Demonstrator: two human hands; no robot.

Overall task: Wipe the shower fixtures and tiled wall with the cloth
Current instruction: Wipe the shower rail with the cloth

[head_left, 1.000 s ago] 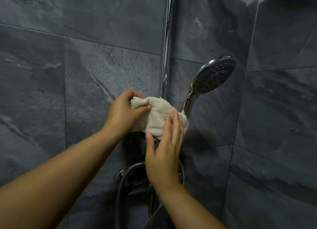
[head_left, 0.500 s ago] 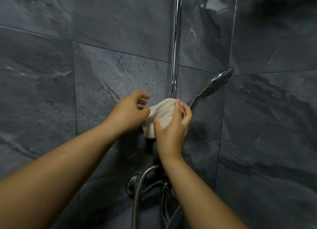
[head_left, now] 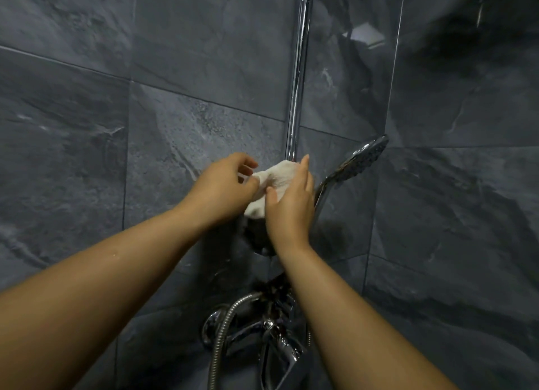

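Your two bare hands meet at the foot of the vertical polished chrome riser rail [head_left: 298,77], and between them sits the small cream terry cloth [head_left: 277,177], bunched into a lump and pressed against the fixture where the rail reaches the handset holder. Your left hand [head_left: 223,185] has its thumb and forefinger pinched on the cloth's left edge, with the other fingers curled loosely above it. Your right hand [head_left: 291,202] lies flat over the cloth's right side, fingers extended upward along the rail and thumb pushed into the fabric from below; it presses the cloth rather than closing round it. Just right of your right hand, the round chrome shower handset with a dark nozzle face [head_left: 357,160] angles up and to the right from its holder. Below your forearms, the ribbed metal shower hose [head_left: 223,328] curves down past the chrome mixer tap [head_left: 271,331]. Large dark grey stone-look wall tiles [head_left: 87,127] cover both walls of the corner.
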